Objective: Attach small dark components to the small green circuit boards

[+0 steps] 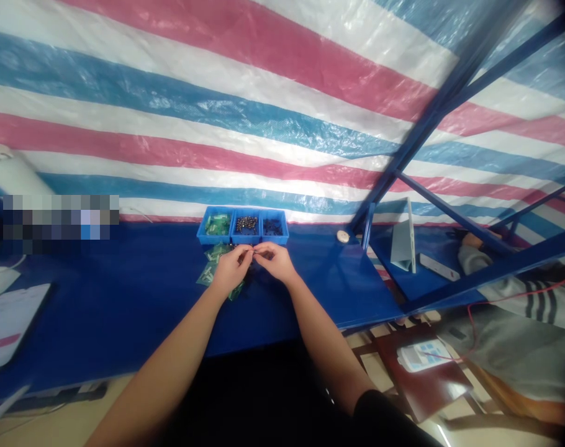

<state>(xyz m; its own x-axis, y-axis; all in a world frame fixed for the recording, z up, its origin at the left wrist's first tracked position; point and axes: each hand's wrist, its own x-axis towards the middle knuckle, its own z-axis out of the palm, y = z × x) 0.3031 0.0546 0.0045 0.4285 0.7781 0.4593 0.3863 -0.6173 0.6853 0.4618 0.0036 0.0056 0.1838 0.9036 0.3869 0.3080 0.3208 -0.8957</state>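
My left hand [233,267] and my right hand [275,261] meet over the blue table, fingertips pinched together around something too small to make out. Just behind them stands a blue three-compartment bin [213,238]. Its left compartment holds green pieces [217,224], the middle one small metallic parts [246,225], and the right one small dark parts [272,227]. Clear packets with green pieces [208,272] lie on the table beside and partly under my left hand.
The blue table [143,298] runs along a striped plastic sheet. A small round object [343,236] lies right of the bin, near a blue metal frame [394,167]. A tablet-like panel [15,326] lies far left. At right, another person's grey sleeve [501,279] rests by a second table.
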